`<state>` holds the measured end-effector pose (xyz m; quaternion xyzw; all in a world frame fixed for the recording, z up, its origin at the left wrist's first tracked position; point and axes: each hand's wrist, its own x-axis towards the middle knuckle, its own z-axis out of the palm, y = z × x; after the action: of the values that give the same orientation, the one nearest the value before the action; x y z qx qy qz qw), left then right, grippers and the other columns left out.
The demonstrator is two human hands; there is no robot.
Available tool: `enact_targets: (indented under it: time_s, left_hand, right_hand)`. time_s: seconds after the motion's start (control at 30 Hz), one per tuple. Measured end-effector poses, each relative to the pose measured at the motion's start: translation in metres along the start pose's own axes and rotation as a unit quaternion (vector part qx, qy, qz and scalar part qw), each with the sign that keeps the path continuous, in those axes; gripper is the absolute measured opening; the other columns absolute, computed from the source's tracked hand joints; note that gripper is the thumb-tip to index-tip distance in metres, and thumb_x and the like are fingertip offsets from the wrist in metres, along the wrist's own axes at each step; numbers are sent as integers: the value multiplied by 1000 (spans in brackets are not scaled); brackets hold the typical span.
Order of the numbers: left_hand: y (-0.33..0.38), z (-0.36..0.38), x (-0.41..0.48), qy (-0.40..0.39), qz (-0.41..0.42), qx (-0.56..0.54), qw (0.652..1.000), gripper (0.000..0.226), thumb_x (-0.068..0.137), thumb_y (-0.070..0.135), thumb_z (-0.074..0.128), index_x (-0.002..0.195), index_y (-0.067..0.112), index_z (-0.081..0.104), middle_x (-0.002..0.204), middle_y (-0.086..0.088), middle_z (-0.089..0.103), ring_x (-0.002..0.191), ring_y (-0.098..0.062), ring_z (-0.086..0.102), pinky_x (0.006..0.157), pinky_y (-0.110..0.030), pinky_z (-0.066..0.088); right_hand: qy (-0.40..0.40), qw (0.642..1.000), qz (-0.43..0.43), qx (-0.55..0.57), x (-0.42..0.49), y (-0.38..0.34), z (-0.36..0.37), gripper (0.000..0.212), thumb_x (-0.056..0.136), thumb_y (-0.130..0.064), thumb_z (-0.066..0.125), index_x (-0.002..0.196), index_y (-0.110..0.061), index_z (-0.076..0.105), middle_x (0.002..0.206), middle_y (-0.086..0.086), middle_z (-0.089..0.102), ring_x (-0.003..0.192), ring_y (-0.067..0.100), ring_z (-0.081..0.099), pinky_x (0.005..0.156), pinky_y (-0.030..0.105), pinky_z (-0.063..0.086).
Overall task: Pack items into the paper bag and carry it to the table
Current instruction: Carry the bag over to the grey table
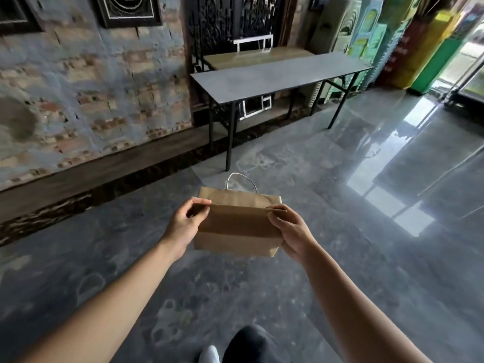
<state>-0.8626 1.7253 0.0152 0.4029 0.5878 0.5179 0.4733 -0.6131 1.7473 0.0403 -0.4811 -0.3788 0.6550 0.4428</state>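
A brown paper bag (237, 226) is held out in front of me above the floor, lying nearly flat with its white cord handle (241, 180) pointing away. My left hand (184, 222) pinches the bag's near left edge. My right hand (289, 229) grips the near right edge and corner. A grey folding table (277, 74) with black legs stands ahead against the wall, its top bare. What the bag holds is hidden.
A worn brick wall (91, 87) with a dark gutter along its base runs on the left. A wooden table (251, 57) stands behind the grey one. Coloured panels (408, 45) lean at the right. The grey floor (340, 179) is glossy. My shoe (246, 344) shows below.
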Motion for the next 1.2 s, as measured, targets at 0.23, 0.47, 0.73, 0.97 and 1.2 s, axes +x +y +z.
enact_targets:
  time_s: [0.23,0.47,0.73,0.97,1.2]
  left_hand:
    - [11,31,148,-4,-18,12,1000,16,88,18,67,80,32,69,89,7,66,81,-7,59,73,-19,47]
    - [53,86,395,22,-9,24,999,14,89,14,65,80,25,65,85,2,64,79,-11,57,71,-21,46]
    - [90,106,612,43,6,39,998,11,88,12,66,85,23,68,88,3,64,84,-9,56,80,-23,43]
    - [82,122,817,78,1,2,997,22,85,8,69,78,29,73,86,13,68,78,9,62,69,-4,47]
    - [71,129,975,130,-30,-7,991,30,85,8,70,74,35,75,80,15,69,71,7,62,58,-4,46]
  right_hand:
    - [-10,1000,10,7,144,-33,-6,14,92,-1,56,82,-11,59,71,5,53,60,13,51,50,20,45]
    - [-14,1000,19,-5,397,-116,-17,19,90,-3,59,76,-15,61,69,3,56,61,12,54,52,22,45]
    - [-34,998,1,-60,622,-199,-9,14,86,-2,65,81,-14,70,76,4,66,77,16,56,70,26,41]
    - [-29,988,-31,-149,846,-229,0,10,78,-13,74,80,-23,77,74,-5,72,74,10,60,66,19,44]
    - [-39,970,-19,-239,1027,-256,17,10,70,-23,78,80,-27,76,78,-7,71,71,4,59,61,14,42]
